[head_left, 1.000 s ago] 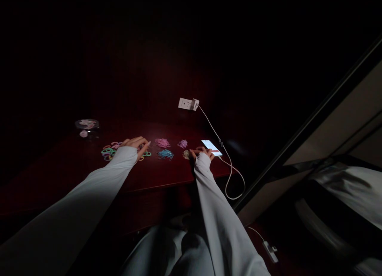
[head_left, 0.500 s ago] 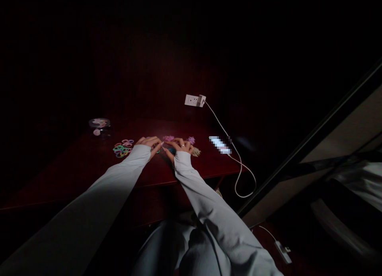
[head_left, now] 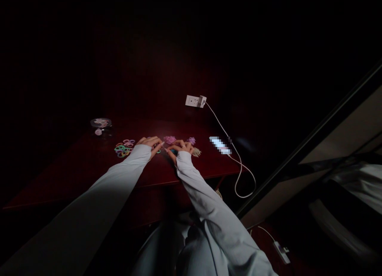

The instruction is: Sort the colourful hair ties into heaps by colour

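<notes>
Over the dark red table (head_left: 89,172), my left hand (head_left: 151,144) has its thumb and index finger pinched together; what lies between them is too small to make out. My right hand (head_left: 178,147) is just to the right, fingers curled, its fingertips close to the left ones, with any held item hidden. Beside my left wrist lie several coloured elastic bands (head_left: 123,147). A pink bundle (head_left: 170,139) sits behind the hands, a purple bundle (head_left: 191,140) behind my right hand, and a cream bundle (head_left: 197,152) at its right side. Something teal shows partly under my right fingers.
A clear round container (head_left: 100,122) with pale pink items stands at the table's back left. A blurred-out phone (head_left: 220,145) lies at the right, its white cable (head_left: 217,118) running to a wall socket (head_left: 192,101). A power strip (head_left: 281,252) is on the floor.
My right hand has shifted slightly right, opening a small gap between the two hands' fingertips, and more of the pink bundle shows. My left hand has hardly moved.
</notes>
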The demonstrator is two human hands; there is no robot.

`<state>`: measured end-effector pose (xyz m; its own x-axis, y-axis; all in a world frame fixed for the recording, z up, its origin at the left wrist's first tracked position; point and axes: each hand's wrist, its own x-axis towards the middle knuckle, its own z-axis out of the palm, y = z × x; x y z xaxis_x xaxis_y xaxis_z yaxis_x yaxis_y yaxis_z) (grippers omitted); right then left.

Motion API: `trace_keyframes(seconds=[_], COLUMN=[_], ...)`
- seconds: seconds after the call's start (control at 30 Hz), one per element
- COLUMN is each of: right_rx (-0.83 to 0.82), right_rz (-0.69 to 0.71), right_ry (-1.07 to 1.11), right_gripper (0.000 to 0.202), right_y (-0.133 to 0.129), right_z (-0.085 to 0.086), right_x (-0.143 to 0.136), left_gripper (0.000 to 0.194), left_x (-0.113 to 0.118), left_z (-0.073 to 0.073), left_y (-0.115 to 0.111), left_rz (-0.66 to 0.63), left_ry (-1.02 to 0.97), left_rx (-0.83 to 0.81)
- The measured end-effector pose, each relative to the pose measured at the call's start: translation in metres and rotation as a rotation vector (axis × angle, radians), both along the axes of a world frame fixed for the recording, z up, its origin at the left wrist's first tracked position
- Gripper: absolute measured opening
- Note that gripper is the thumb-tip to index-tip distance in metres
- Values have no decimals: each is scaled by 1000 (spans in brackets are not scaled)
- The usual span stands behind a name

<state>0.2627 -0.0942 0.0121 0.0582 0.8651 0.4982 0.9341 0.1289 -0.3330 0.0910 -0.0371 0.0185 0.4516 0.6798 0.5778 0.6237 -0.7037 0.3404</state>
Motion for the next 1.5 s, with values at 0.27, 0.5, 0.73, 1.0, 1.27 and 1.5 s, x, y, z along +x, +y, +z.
trace_keyframes(seconds=[0.27,0.5,0.73,1.0,1.27,1.5], right_rx=[135,74,19,83,77,-165], right_rz=[-300,-527,-408,-450,-223,-51], right_ry=[146,63,-108,-69,-224,-279], right_gripper=[28,36,30,37,31,41], right_y=[-3,-19,-25,-21,-9,26], right_z=[3,0,0,4,6,9], right_x=[57,124,115,112,41,-61], left_gripper=[30,26,24,21,22,20], left_x=[-3,-4,-2,-36,-90,-81], left_z=[-5,-9,-6,7,-2,-13], left_y=[8,16,8,-2,31,31], left_rz=[11,6,13,117,390,252], left_ry=[-53,-38,-18,23,-52,133], left_rx=[26,37,56,177,107,98])
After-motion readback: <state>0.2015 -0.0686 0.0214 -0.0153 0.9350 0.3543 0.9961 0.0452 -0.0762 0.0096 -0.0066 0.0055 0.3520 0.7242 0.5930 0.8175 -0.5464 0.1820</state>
